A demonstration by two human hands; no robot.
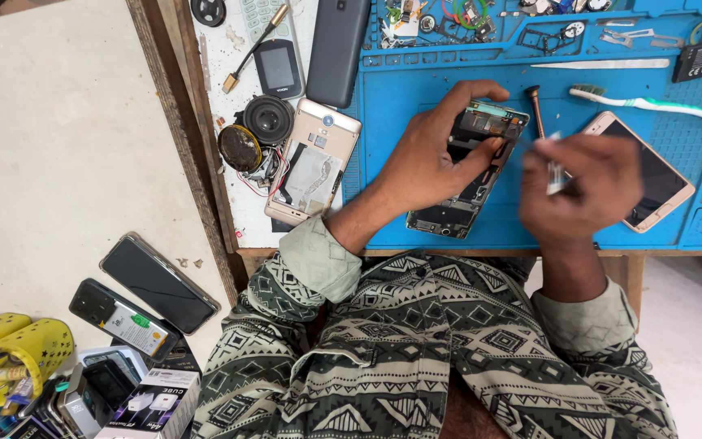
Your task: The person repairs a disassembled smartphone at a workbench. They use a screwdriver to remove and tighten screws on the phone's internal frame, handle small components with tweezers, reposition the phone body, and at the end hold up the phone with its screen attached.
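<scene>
Bracing an opened phone [469, 167] against the blue mat [416, 219], the left hand [428, 154] curls over its upper end, thumb and fingers pinching the two long edges so the exposed inside faces up and stays steady. The phone lies tilted across the mat, its lower end pointing toward the person's lap. The right hand [582, 191] is blurred, closed around a thin metal tool [554, 167], likely tweezers, whose tip points at the phone's upper part just beside the left thumb; how tight that grip is I cannot tell through the blur. Holding the phone low and flat seems meant to leave the right hand free for fine work.

Within easy reach on the mat lie a screwdriver [536, 110], a toothbrush [660, 106] and a gold phone [647, 175], screen up and partly under the right hand. Small parts sit sorted in the mat's top trays [481, 20]. Left of the mat, on the white part of the desk [241, 215], rest a gold back cover [312, 162], a round speaker [268, 119] with loose wires, a small keypad phone [278, 67] and a dark phone [336, 50].

Beyond the desk's wooden edge, a pale floor [58, 146] carries two dark phones [158, 283], a yellow basket [18, 349] and charger boxes [160, 402]. The person sits close, in patterned sleeves.
</scene>
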